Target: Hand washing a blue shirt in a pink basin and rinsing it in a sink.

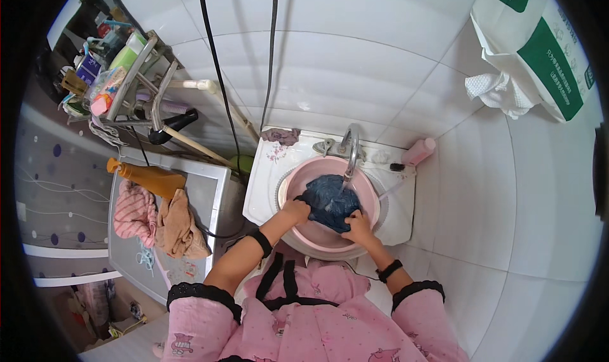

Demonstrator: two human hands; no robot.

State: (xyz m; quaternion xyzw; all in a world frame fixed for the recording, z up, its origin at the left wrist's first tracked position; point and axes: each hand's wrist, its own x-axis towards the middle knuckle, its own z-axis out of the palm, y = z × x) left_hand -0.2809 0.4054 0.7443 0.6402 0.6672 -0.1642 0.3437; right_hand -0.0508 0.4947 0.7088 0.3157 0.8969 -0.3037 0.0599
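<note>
A wet dark blue cloth (330, 203) lies bunched in a pink basin (295, 177) set in the white sink. Water runs onto it from the curved chrome faucet (353, 147). At the cloth's left edge, my left hand (297, 212) has its fingers closed on the fabric. My right hand (359, 227) pinches the lower right edge near the basin's front. Some fingertips are hidden by the cloth. Both wrists wear black bands.
White sink top (261, 190) holds a crumpled brownish cloth (281, 136), a pink bottle (419, 152) and a small brush (398, 167). To the left, an orange pump bottle (149, 177) and towels (181, 225) lie on a washing machine. A tissue pack (539, 57) hangs upper right.
</note>
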